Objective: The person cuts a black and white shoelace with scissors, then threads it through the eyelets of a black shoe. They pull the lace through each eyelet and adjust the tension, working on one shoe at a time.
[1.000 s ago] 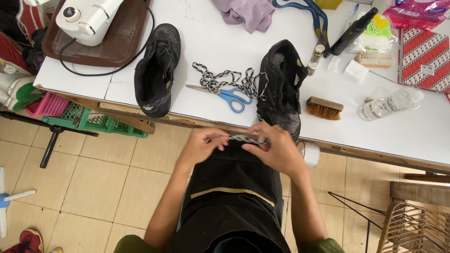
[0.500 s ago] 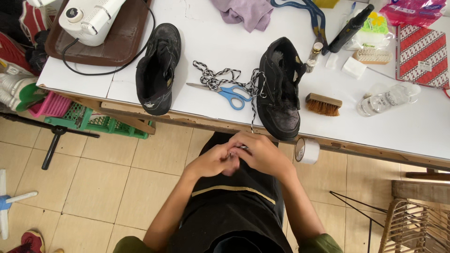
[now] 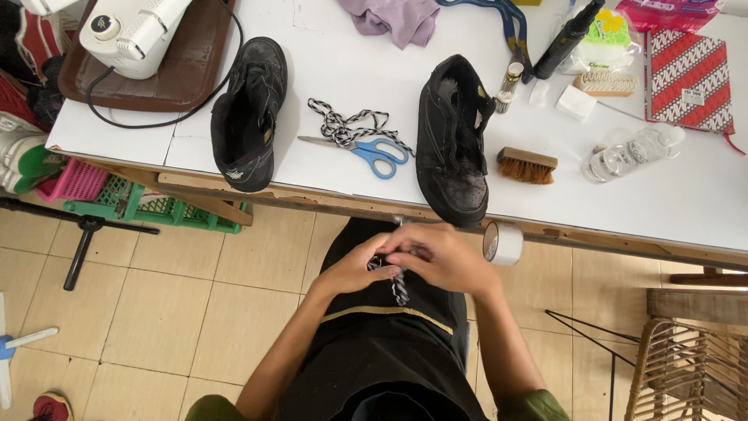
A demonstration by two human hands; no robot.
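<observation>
Left hand: the left hand (image 3: 360, 269) is closed, pinching one end of a black-and-white braided shoelace (image 3: 399, 287) over the lap, just below the tabletop's near edge.
Right hand: the right hand (image 3: 440, 256) is curled over the same lace, fingers closed on it; the exact grip is hidden.
Lace in hand: a short tail hangs down between the two hands.
Shoes: two black worn lace-up shoes, the left one (image 3: 249, 113) and the right one (image 3: 454, 136), sit on the white tabletop (image 3: 327, 62) with no laces threaded, as far as I can see.
Second lace: another black-and-white lace (image 3: 347, 125) lies loose between them, touching blue-handled scissors (image 3: 374, 152).
Progress: I judge lacing not begun; both shoes wait.
</observation>
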